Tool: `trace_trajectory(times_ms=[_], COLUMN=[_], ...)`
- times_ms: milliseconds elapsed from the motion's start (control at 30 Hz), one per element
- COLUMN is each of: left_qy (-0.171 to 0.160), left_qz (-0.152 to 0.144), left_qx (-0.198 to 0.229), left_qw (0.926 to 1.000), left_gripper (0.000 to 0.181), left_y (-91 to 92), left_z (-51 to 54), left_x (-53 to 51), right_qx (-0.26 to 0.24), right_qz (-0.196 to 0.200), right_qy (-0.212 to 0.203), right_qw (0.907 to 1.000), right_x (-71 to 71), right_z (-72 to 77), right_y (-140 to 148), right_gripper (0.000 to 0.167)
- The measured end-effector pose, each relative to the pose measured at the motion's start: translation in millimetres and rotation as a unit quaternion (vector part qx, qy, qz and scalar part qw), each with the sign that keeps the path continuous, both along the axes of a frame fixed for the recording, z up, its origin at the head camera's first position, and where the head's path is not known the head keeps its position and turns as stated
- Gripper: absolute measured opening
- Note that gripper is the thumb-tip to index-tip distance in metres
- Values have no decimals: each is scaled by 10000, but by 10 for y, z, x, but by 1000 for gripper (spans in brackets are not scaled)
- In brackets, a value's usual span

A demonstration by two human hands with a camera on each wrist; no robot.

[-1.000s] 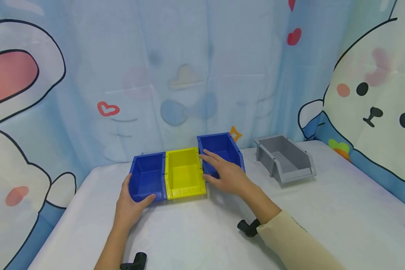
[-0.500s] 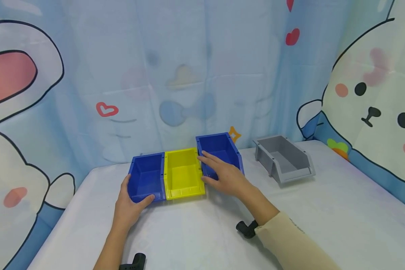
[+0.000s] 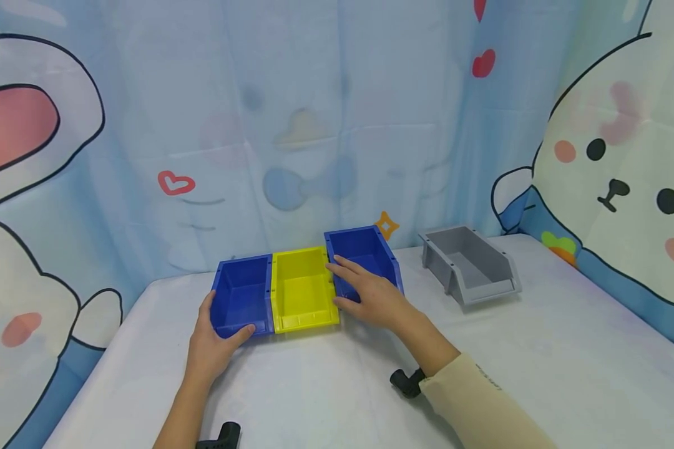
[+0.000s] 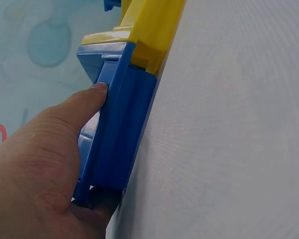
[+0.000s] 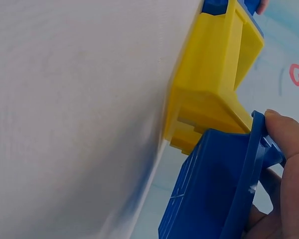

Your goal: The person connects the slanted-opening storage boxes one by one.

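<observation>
A blue storage bin point(image 3: 243, 296) stands at the left end of a row, side by side with a yellow storage bin point(image 3: 303, 290). My left hand point(image 3: 209, 349) grips this blue bin by its front left corner, thumb on the front lip, as the left wrist view shows on the thumb point(image 4: 82, 104). Right of the yellow one, a second blue bin point(image 3: 362, 243) sits higher and tilted. My right hand point(image 3: 377, 300) holds it across its near part. In the right wrist view that blue bin point(image 5: 209, 184) is raised off the table, its edge close against the yellow bin point(image 5: 204, 74).
A grey storage bin point(image 3: 472, 265) stands apart at the right on the white-covered table point(image 3: 326, 399). Behind the bins hangs a light blue curtain point(image 3: 213, 125) with cartoon animals, close to the table's back edge. Black wrist mounts point(image 3: 407, 382) are on both arms.
The right-hand blue bin has come down slightly, with my right hand still on it. My left hand and the two bins at the left keep their places. The head view has shifted a little.
</observation>
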State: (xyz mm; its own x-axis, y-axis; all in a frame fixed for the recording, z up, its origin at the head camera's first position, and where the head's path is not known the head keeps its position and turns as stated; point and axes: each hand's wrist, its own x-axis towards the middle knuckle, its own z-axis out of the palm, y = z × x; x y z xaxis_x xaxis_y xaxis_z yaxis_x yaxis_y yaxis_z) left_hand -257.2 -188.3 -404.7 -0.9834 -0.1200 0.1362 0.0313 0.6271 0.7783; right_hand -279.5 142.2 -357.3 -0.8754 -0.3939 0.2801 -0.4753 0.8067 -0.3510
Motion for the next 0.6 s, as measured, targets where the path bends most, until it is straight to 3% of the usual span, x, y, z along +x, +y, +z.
trace_trajectory(times_ms=[600], left_qy=[-18], left_qz=[-37], left_qx=[-24], left_qw=[10000], left_gripper=[112], left_y=[6], left_z=[15], left_x=[6], right_qx=[128], right_qz=[15], right_qy=[-474], right_qw=[9988], right_x=[34], right_z=[-28], right_y=[-16], right_gripper=[72])
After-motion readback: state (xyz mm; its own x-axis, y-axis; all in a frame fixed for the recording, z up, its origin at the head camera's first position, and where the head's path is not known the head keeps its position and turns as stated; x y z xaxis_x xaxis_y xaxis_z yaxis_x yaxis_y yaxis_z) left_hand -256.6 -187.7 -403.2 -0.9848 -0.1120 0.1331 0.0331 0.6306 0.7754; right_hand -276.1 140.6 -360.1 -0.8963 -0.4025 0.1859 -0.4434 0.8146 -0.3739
